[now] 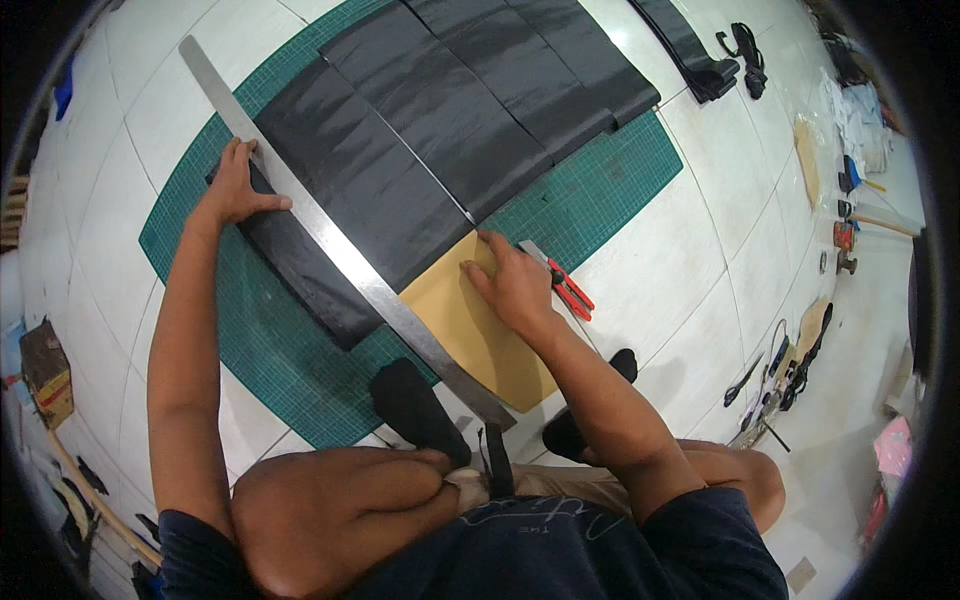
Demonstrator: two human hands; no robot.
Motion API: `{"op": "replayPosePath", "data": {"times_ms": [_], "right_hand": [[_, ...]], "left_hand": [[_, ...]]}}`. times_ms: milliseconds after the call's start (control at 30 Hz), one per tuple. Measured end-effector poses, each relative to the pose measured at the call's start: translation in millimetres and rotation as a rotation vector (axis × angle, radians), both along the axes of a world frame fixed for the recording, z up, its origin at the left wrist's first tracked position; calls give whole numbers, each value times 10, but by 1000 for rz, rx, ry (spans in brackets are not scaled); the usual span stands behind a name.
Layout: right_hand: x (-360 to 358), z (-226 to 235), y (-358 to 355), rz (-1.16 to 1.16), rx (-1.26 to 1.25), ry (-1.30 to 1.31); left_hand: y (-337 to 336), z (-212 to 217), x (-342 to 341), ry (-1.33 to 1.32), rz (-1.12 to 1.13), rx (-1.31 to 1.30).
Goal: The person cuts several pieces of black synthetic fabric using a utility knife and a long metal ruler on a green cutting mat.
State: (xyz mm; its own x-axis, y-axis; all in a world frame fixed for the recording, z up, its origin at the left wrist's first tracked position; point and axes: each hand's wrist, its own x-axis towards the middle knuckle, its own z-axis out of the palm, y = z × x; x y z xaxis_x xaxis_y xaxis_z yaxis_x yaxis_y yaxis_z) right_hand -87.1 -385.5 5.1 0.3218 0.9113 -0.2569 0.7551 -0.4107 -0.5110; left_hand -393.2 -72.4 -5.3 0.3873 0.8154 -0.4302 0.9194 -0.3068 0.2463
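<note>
**Q:** White floor tiles carry a green cutting mat. Why is the steel ruler laid diagonally over the black fabric?

**A:** It likely marks a straight line. The left hand, open and flat, pins its far end against slip.

**Q:** And the right hand?

**A:** Fingers spread, it presses the tan pattern piece flat, near the ruler. A red-handled cutter lies just right.

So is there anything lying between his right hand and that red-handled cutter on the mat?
Nothing visible does. The right hand rests on the tan paper pattern, and the red-handled cutter lies just beside it on the green cutting mat, with only bare mat between them. The left hand presses the long metal ruler.
</note>
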Motion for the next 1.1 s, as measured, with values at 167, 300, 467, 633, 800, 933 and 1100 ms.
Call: {"op": "replayPosePath", "data": {"times_ms": [167, 300, 467, 633, 800, 933, 1100], "right_hand": [[-10, 6, 5, -3, -62, -10], [-34, 86, 15, -90, -85, 46], [-17, 139, 63, -186, -206, 105], [-3, 143, 4, -174, -132, 117], [80, 67, 1, -257, -108, 161], [10, 108, 161, -276, -146, 250], [-73, 127, 249, -274, -151, 152]], "left_hand": [[-24, 31, 27, -15, -12, 13], [-46, 37, 81, 14, 32, -17], [-14, -34, 5, -5, -7, 11], [-26, -40, -109, -4, 30, 9], [10, -70, 13, -43, -19, 2], [-48, -8, 13, -11, 3, 19], [-65, 18, -9, 7, 20, 11]]}}
